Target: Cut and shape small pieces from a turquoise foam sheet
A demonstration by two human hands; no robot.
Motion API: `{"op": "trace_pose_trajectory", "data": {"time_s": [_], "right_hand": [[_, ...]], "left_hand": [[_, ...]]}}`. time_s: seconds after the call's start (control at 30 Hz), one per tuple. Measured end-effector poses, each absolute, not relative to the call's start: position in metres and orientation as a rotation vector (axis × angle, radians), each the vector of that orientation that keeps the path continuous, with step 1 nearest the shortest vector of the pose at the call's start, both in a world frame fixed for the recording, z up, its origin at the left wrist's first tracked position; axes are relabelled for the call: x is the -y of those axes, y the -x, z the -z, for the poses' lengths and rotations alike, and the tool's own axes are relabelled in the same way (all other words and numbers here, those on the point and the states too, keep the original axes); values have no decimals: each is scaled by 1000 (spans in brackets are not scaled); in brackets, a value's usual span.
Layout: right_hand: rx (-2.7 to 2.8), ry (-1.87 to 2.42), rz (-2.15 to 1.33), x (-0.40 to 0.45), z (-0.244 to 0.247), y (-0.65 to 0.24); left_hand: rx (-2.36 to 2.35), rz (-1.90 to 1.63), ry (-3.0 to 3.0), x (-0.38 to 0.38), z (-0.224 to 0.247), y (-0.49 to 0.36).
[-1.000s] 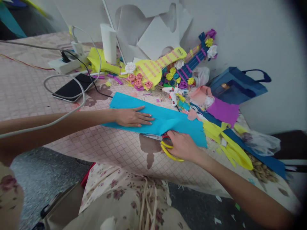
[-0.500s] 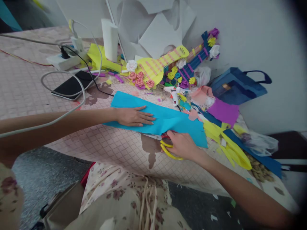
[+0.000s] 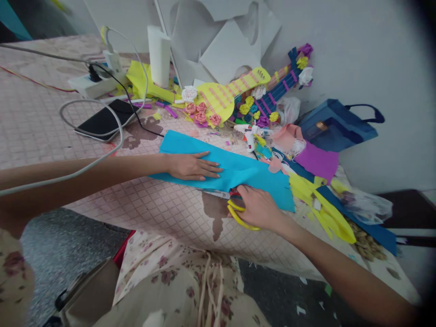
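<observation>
A long strip of bright blue sheet, which looks like crepe paper or felt, lies across the patterned tablecloth. My left hand rests flat on it, fingers stretched out. In my right hand are scissors with yellow and red handles, held at the sheet's near edge. Their blades point left along that edge, partly under the blue sheet, so how far they are apart is hidden. The sheet is slightly raised and creased above the scissors.
Behind the sheet lie a yellow paper guitar with flowers, a blue paper guitar and a white glue gun. A tablet, cables and a power strip are at left. Yellow strips and a blue bag are right.
The view has shifted slightly. Both hands, the scissors and the blue sheet keep almost the same places relative to one another.
</observation>
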State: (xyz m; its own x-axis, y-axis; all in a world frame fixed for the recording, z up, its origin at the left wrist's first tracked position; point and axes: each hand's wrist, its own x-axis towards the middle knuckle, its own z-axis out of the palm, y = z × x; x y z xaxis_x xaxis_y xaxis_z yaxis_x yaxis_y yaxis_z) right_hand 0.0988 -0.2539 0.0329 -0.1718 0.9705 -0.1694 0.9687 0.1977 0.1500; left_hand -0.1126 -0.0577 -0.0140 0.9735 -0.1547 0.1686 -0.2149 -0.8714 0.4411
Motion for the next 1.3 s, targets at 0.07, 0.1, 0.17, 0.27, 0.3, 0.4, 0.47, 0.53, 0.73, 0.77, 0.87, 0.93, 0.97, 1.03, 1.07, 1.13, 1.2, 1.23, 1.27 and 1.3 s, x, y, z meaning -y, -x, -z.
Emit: {"op": "trace_pose_trajectory", "data": {"time_s": [0.07,0.1,0.17,0.27,0.3,0.4,0.47,0.53,0.73,0.77,0.87,0.93,0.97,1.03,1.07,1.13,1.2,1.23,1.27,1.3], "right_hand": [[-2260,-1842,-13,251,-33,-95],[-2263,-1833,-14,250,-33,-93],[-2256,-1820,-14,249,-33,-90],[-2254,-1798,-15,247,-32,-89],[-2258,-1790,-21,246,-32,-89],[-2253,-1766,-50,245,-32,-91],[-2232,-1752,-59,245,-31,-92],[-2210,-1750,-55,246,-31,-92],[-2258,-1810,-58,250,-32,-90],[-2258,-1814,-58,250,-32,-89],[-2248,-1815,-36,250,-34,-89],[-2248,-1814,-19,250,-34,-88],[-2248,-1814,-14,249,-34,-88],[-2246,-1823,-12,247,-33,-86],[-2246,-1828,-13,246,-33,-85],[-2252,-1834,-19,244,-32,-82],[-2263,-1827,-25,242,-31,-80],[-2267,-1821,-28,241,-31,-78],[-2267,-1814,-29,240,-31,-77],[-2265,-1807,-30,239,-31,-76]], "left_hand": [[263,-182,-2636,57,14,112],[258,-185,-2628,57,15,112],[250,-201,-2611,57,15,112],[270,-223,-2618,57,15,112],[280,-227,-2624,57,15,112],[285,-190,-2648,57,14,112],[278,-157,-2661,57,14,112],[267,-150,-2662,57,15,112],[289,-152,-2719,56,14,112],[290,-163,-2728,56,12,113],[259,-196,-2747,54,4,119],[220,-168,-2765,51,0,124],[203,-143,-2769,50,-1,127],[178,-89,-2764,48,0,131],[174,-72,-2758,47,2,133],[183,-79,-2741,45,7,134],[200,-115,-2730,43,11,134],[210,-130,-2726,43,13,134],[220,-139,-2724,42,14,134],[230,-147,-2721,42,15,134]]}}
